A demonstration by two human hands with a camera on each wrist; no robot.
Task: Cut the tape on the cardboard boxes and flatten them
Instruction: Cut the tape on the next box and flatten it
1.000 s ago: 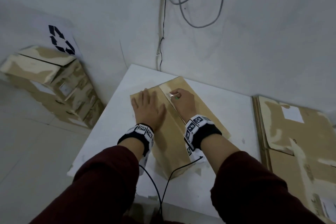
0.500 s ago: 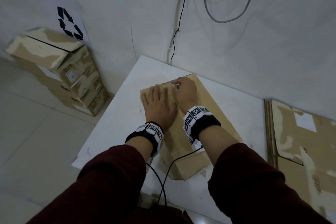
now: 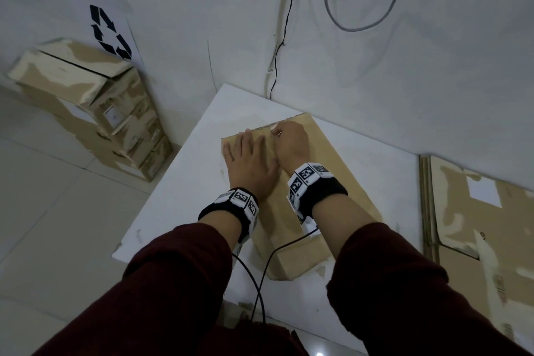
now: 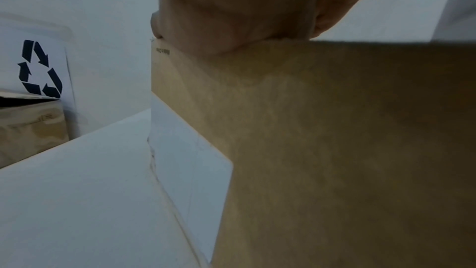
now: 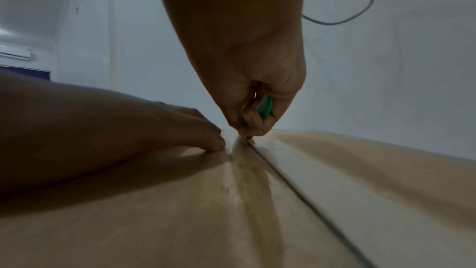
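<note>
The brown cardboard box (image 3: 332, 182) lies on the white table (image 3: 179, 182). The left hand (image 3: 250, 166) presses flat on its top. The right hand (image 3: 290, 143) pinches a small green cutter (image 5: 264, 107), blade hidden, at the clear tape seam (image 5: 253, 172). Beyond, a recycling-symbol sheet (image 3: 111, 32) hangs above stacked boxes (image 3: 95, 113).

A white table (image 3: 179, 182) stands against a white wall (image 3: 433, 81) where grey cables (image 3: 341, 20) hang in loops. A sheet with a black recycling symbol (image 3: 109, 33) is stuck to the wall at left, above the tiled floor (image 3: 43, 211).
</note>
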